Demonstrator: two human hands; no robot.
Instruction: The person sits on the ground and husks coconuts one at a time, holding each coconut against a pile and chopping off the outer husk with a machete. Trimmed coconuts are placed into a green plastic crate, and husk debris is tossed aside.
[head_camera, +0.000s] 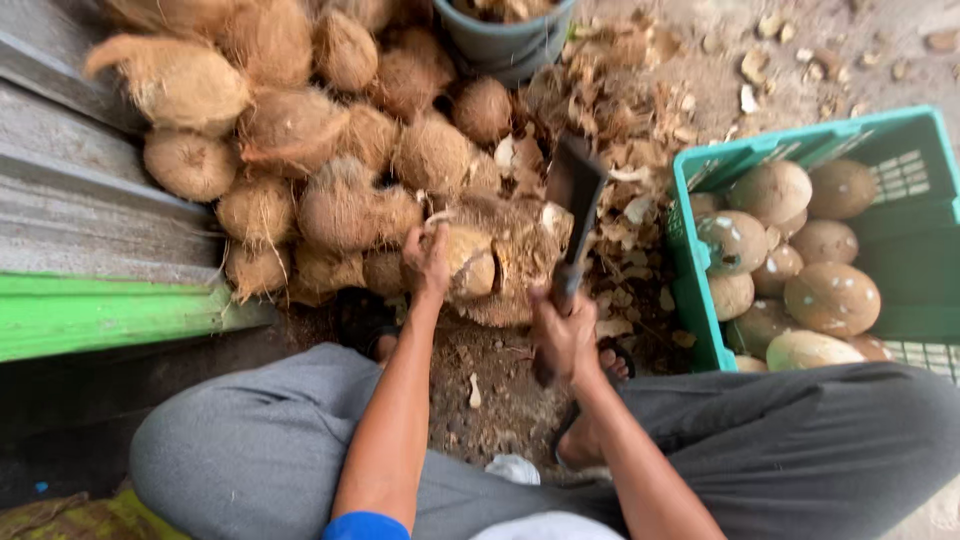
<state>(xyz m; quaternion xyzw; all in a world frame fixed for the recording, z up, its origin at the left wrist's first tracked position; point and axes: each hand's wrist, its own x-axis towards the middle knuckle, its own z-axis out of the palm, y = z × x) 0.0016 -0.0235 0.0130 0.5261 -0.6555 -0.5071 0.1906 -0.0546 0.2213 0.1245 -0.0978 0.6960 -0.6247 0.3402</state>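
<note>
The right hand (563, 335) is closed in a full grip around the handle of a dark cleaver (575, 205), whose broad blade stands raised and tilted above the work, its edge turned toward the pale coconut (470, 262) just to its left. The left hand (427, 258) grips that coconut from the side, fingers wrapped over its top, steadying it on a husk-covered chopping block (510, 265) on the ground. Both forearms reach forward from between the person's bent knees in grey trousers (250, 440), the right wrist cocked upward. Open room is tight: a heap of brown, fibrous unpeeled coconuts (300, 130) crowds the left and far side, touching the block, and loose husk scraps (620, 120) lie behind the blade. To the right, close beside the knee, stands a green plastic crate (900, 230) holding peeled coconuts (800, 260). A grey bucket (505, 45) sits at the far edge.
</note>
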